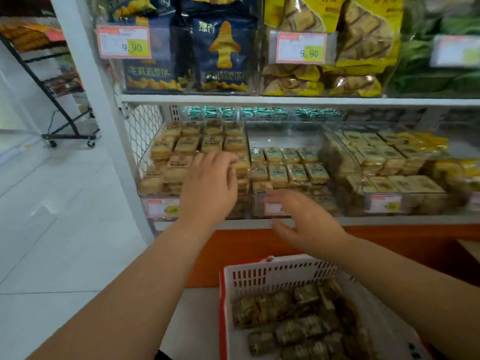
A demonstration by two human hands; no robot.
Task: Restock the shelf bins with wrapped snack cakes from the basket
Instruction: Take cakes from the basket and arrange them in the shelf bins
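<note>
At twelve o'clock, the left hand [207, 185] reaches over the clear plastic left-hand shelf bin [145, 183], its fingers resting on the stacked tan wrapped snack cakes [181, 146]. Just toward three o'clock of it the right hand [304, 219] hovers with fingers spread and relaxed, holding nothing, before the clear middle bin [285, 136] of pale green-labelled wrapped cakes [288, 165]. At five o'clock sits the white slotted plastic basket with a red rim [259, 276], holding dark greenish wrapped cakes [293, 318].
</note>
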